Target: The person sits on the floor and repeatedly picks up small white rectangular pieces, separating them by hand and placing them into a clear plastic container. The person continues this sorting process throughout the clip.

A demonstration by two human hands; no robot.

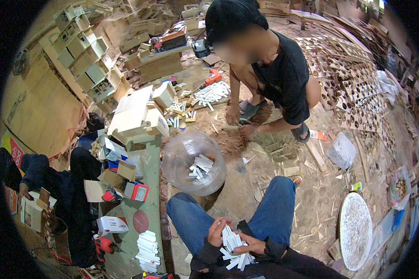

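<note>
A loose bundle of short white strips [231,240] lies over my lap between my hands, several of them fanned out at the bottom. My left hand [215,232] closes around the upper left side of the bundle, fingertips curled at its top. My right hand [251,243] grips it from the right, with the thumb across the strips. In front of my knees stands a round, clear plastic tub [171,173] with more white strips [201,166] inside. To the left, a neat stack of similar strips [147,251] rests on the green table [146,204].
Boxes, including a red and white carton [136,191], crowd the table. Opposite me a person in black [284,69] squats, hands near the floor. An orange drill [213,78] lies by another strip pile [212,94]. A white oval board [356,231] is at right; another person [81,204] sits left.
</note>
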